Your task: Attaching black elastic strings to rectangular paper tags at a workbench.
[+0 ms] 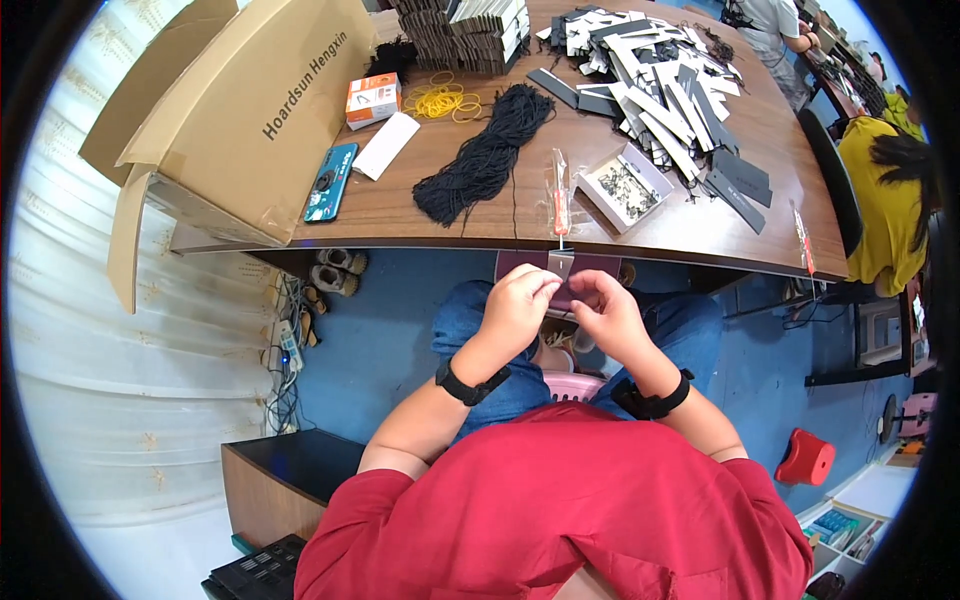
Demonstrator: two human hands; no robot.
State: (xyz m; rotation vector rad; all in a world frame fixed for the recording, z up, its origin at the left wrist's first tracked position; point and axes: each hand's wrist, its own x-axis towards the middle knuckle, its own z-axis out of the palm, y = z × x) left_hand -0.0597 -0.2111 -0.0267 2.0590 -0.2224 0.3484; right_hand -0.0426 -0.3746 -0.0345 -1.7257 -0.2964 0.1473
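My left hand is closed in a pinch just in front of the table's near edge; whatever lies between its fingertips is too small to make out. Facing it, my right hand has curled fingers, with a gap between thumb and forefinger. Between and just beyond both hands hangs a small grey tag, at the tip of a thin metal tool with an orange handle. Clear tape fixes that handle to the tabletop. Behind it lies a bundle of black cords, one strand trailing to the edge.
Right of the tool stands an open white box of small dark pieces. A large heap of black and white tags lies behind. Leftward are yellow rubber bands, an orange-white box, a phone and a cardboard carton.
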